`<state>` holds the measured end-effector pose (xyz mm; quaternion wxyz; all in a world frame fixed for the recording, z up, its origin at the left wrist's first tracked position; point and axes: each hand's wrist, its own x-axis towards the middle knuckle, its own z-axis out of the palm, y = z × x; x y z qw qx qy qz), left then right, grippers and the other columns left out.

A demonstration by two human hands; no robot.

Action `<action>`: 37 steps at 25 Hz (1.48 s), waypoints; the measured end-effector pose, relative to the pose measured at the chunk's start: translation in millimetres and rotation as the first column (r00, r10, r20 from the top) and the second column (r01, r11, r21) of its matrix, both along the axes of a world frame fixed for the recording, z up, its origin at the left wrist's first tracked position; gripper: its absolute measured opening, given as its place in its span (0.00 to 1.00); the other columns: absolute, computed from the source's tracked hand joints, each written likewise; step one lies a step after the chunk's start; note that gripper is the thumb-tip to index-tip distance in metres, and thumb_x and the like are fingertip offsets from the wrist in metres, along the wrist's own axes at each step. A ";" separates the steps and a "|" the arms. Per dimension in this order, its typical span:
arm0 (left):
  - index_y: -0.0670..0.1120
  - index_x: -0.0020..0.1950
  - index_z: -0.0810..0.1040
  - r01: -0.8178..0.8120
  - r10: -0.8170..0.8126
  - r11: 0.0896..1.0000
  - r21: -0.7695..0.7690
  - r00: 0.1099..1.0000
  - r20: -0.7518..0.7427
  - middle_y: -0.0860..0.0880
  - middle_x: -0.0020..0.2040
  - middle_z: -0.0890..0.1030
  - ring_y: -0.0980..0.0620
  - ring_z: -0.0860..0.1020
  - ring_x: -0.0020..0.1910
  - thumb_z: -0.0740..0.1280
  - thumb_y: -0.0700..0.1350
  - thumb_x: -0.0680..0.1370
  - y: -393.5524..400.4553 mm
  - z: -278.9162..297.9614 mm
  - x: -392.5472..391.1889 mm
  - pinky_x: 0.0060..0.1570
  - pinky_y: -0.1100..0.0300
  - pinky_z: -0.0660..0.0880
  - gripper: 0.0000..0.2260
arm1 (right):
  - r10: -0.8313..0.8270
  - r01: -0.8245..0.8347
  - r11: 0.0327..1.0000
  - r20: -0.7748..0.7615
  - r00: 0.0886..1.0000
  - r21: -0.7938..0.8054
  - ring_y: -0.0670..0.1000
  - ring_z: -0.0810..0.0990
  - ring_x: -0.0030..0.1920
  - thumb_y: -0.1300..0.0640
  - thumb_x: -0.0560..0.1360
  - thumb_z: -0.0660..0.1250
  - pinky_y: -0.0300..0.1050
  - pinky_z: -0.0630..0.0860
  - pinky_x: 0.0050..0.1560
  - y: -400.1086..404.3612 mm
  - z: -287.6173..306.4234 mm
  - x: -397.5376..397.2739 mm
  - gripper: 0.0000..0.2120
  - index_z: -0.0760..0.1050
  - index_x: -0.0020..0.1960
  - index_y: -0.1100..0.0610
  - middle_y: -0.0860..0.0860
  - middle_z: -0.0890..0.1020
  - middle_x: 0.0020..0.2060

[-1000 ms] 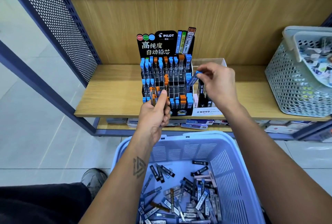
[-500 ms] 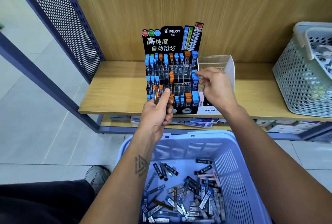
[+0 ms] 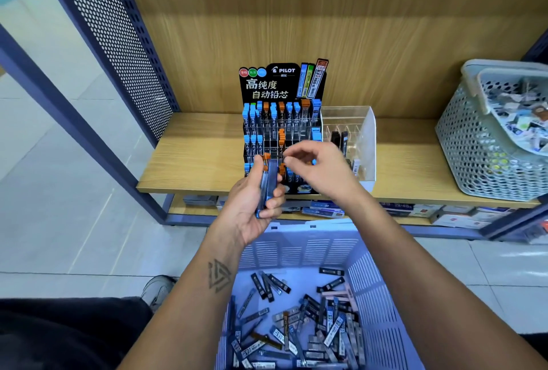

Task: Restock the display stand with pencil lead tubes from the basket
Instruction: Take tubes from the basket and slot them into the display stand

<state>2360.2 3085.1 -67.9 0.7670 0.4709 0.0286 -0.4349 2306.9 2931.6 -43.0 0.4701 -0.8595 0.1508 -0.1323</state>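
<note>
The right hand is pulling back from the right edge of the display stand, where it was half a second ago, and is now hovering in front of the stand's lower rows, fingers loosely curled and thumb near the forefinger, with nothing visible between them. The left hand is turning its palm up and is gripping a small bundle of pencil lead tubes, fingers curled round them, orange caps pointing up toward the stand. More loose tubes are lying heaped in the lilac basket below the arms.

Both hands are covering the stand's bottom row, so I cannot tell which slots there are filled. The basket's near end is running off the bottom edge. The labels on the tubes are too small to read.

The stand is sitting on a wooden shelf with a wood-grain back panel, a clear acrylic box touching its right side. A grey perforated basket is standing well to the right, cut off by the frame. Dark perforated metal panelling is flanking the shelf's left side, over pale floor tiles.
</note>
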 end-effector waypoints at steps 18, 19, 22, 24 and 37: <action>0.40 0.47 0.73 -0.193 0.178 0.979 0.070 0.967 0.184 0.45 0.32 0.76 0.56 0.63 0.20 0.75 0.43 0.76 17.3 6.1 10.2 0.18 0.65 0.55 0.12 | 0.049 -0.072 0.685 0.053 0.997 0.725 0.57 0.85 0.47 0.76 0.74 0.67 0.42 0.81 0.50 3.1 1.3 -16.1 0.06 0.80 0.45 0.68 0.63 0.84 0.48; 0.40 0.48 0.73 -0.216 0.195 0.973 0.078 0.958 0.209 0.45 0.33 0.76 0.55 0.63 0.20 0.74 0.42 0.77 16.6 7.3 10.7 0.18 0.65 0.55 0.11 | 0.068 -0.080 0.703 0.045 0.997 0.706 0.57 0.85 0.47 0.76 0.73 0.68 0.42 0.81 0.50 4.2 -1.5 -16.4 0.06 0.80 0.45 0.67 0.62 0.84 0.48; 0.41 0.46 0.73 -0.261 0.210 0.959 0.115 0.919 0.334 0.45 0.32 0.75 0.54 0.63 0.19 0.72 0.41 0.79 13.2 8.1 9.7 0.18 0.66 0.55 0.08 | 0.148 -0.106 0.772 -0.015 0.989 0.627 0.59 0.86 0.47 0.75 0.70 0.72 0.43 0.81 0.48 6.5 -7.9 -18.1 0.10 0.79 0.49 0.65 0.58 0.85 0.42; 0.42 0.45 0.73 -0.266 0.191 0.955 0.134 0.893 0.408 0.46 0.31 0.74 0.53 0.62 0.19 0.71 0.41 0.79 10.1 5.9 8.2 0.18 0.66 0.55 0.08 | 0.226 -0.153 0.798 -0.055 0.972 0.583 0.61 0.86 0.47 0.74 0.70 0.73 0.50 0.81 0.49 8.8 -10.8 -17.2 0.14 0.76 0.53 0.65 0.58 0.84 0.42; 0.46 0.42 0.69 -0.231 0.155 0.959 0.166 0.913 0.376 0.48 0.29 0.70 0.53 0.62 0.21 0.71 0.44 0.80 -10.8 2.0 4.6 0.21 0.63 0.56 0.13 | -0.284 0.263 0.956 0.175 0.943 0.131 0.47 0.82 0.42 0.62 0.75 0.74 0.39 0.79 0.45 -44.6 5.0 -13.6 0.08 0.81 0.52 0.52 0.48 0.82 0.41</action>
